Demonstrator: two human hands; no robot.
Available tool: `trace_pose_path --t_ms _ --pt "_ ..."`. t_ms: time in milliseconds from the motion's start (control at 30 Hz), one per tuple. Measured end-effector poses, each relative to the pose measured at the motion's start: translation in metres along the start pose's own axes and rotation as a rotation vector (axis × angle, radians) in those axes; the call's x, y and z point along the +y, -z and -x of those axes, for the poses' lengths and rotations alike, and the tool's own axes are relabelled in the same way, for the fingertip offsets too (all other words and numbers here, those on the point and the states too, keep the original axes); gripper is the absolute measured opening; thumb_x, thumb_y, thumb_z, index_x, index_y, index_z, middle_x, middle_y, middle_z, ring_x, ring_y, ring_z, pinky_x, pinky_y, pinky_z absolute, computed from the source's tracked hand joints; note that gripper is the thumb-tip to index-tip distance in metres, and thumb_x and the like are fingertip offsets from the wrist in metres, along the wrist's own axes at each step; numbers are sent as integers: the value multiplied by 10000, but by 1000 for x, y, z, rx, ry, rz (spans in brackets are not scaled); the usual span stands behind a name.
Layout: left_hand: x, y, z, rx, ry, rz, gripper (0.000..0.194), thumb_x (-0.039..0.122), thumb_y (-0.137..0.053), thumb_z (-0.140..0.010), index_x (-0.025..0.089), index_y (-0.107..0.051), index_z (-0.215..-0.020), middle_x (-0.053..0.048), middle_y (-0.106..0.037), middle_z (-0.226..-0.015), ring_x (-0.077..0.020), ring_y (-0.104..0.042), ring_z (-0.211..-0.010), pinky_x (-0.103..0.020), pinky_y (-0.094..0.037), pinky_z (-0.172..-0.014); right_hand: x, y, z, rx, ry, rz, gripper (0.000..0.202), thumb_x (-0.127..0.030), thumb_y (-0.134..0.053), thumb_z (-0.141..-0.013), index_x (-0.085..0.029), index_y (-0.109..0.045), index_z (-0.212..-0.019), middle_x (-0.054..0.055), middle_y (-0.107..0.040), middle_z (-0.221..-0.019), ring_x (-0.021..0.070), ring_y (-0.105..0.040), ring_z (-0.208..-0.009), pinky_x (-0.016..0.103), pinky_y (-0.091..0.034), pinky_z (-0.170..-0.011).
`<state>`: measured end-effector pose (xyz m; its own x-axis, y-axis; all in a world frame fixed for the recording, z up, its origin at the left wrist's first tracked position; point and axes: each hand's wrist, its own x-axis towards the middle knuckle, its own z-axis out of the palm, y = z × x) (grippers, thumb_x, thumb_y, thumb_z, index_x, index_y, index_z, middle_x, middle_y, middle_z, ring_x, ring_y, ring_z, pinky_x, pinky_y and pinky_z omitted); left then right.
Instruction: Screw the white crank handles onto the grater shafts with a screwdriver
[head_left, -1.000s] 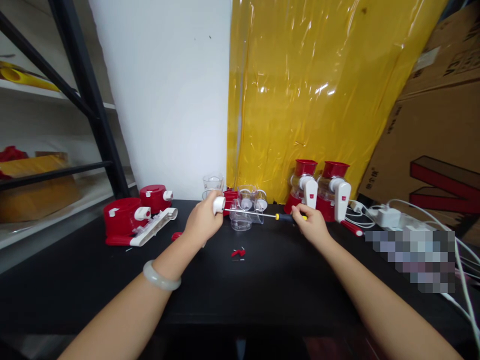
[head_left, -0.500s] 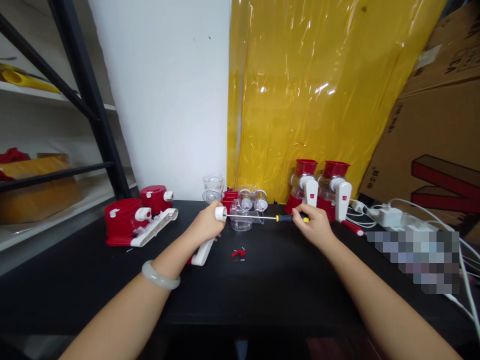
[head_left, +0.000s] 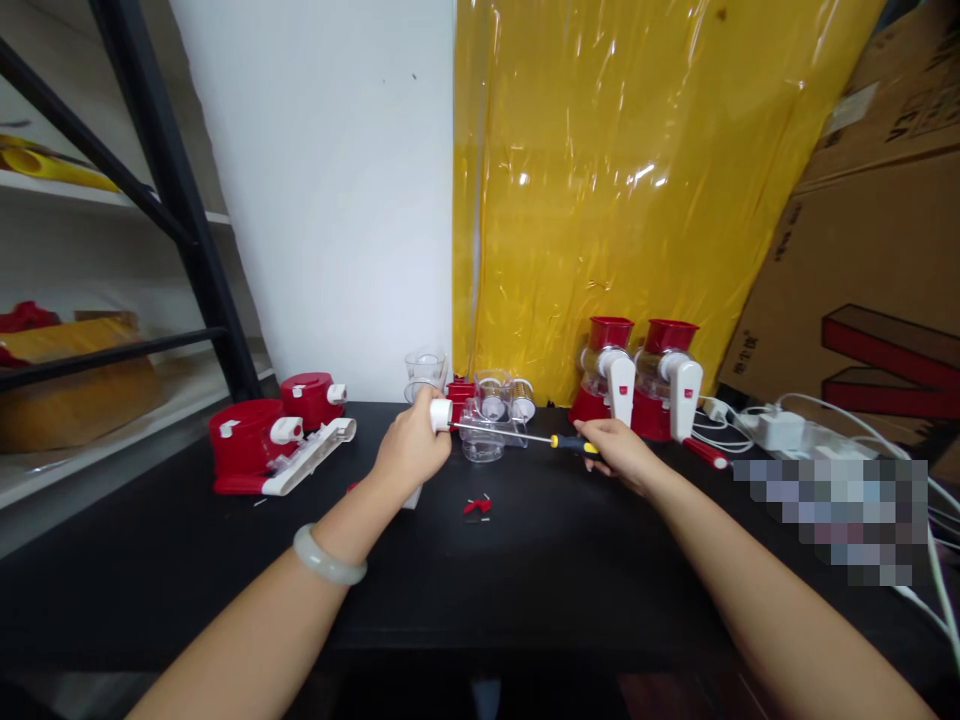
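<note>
My left hand (head_left: 411,443) is closed around a white plastic crank arm, whose round hollow end (head_left: 441,414) faces right. Most of the arm is hidden behind the hand; a white bit shows below it. My right hand (head_left: 616,450) grips a screwdriver (head_left: 517,434) by its black and yellow handle. The shaft runs left to the round end, with its tip at or inside the opening. On the black table (head_left: 555,570) below lie small red plastic pieces (head_left: 478,507) and several screws. Clear plastic housings (head_left: 484,445) stand just behind the shaft.
Two assembled red and white rotary graters (head_left: 609,365) stand at the back right, by a power strip and white cables (head_left: 780,432). To the left are red bases (head_left: 244,445) and a long white cover (head_left: 311,455). A cardboard box (head_left: 862,260) leans at the right.
The screwdriver's handle end has dipped, so its shaft now slopes down to the right. My left hand has turned the crank arm, and less of its lower end shows.
</note>
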<state>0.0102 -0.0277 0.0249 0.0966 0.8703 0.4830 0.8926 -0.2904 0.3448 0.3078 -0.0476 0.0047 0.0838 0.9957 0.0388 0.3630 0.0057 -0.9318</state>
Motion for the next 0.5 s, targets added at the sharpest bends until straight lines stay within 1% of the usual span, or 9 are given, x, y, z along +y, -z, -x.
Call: trace_pose_path --t_ms 100,200,300,367,433,500 --pt "-4 -4 -2 -40 15 26 361 187 -523 -769 249 -458 -1119 -68 -686 -882 -291 -670 -825 -313 -423 -636 1 -1 1 106 119 168 370 -461 -454 -872 -199 -498 -614 -11 -548 -440 88 -382 -326 219 -261 -382" --pt "-9 -7 -3 -83 29 83 334 197 -556 -757 236 -474 -1079 -69 -687 -880 -264 -673 -802 -295 -434 -633 0 0 3 181 268 294 385 -463 -450 -864 -203 -494 -584 -7 -566 -474 114 -456 -406 239 -334 -459" --pt "-11 -11 -4 -149 72 176 328 198 -569 -752 228 -476 -1066 -55 -687 -847 -214 -667 -666 -273 -442 -585 -1 3 6 260 467 366 374 -430 -463 -856 -200 -506 -564 2 -572 -512 134 -514 -517 253 -383 -565" --pt "-12 -13 -4 -219 114 250 318 203 -564 -757 225 -472 -1060 -40 -678 -809 -187 -644 -561 -263 -441 -529 -3 5 9 304 586 387 345 -405 -479 -846 -199 -518 -573 1 -563 -527 135 -512 -538 260 -389 -598" --pt "-13 -14 -5 -281 154 305 312 204 -561 -757 222 -471 -1055 -33 -670 -791 -178 -630 -510 -260 -438 -491 -5 6 11 332 659 389 314 -389 -504 -828 -199 -528 -579 3 -564 -539 133 -505 -536 267 -391 -605" --pt "-13 -15 -5 -294 163 311 306 200 -562 -757 220 -476 -1050 -34 -673 -788 -183 -636 -519 -266 -449 -504 -6 7 12 333 649 343 291 -392 -539 -804 -198 -542 -588 9 -579 -552 136 -516 -541 271 -398 -604"
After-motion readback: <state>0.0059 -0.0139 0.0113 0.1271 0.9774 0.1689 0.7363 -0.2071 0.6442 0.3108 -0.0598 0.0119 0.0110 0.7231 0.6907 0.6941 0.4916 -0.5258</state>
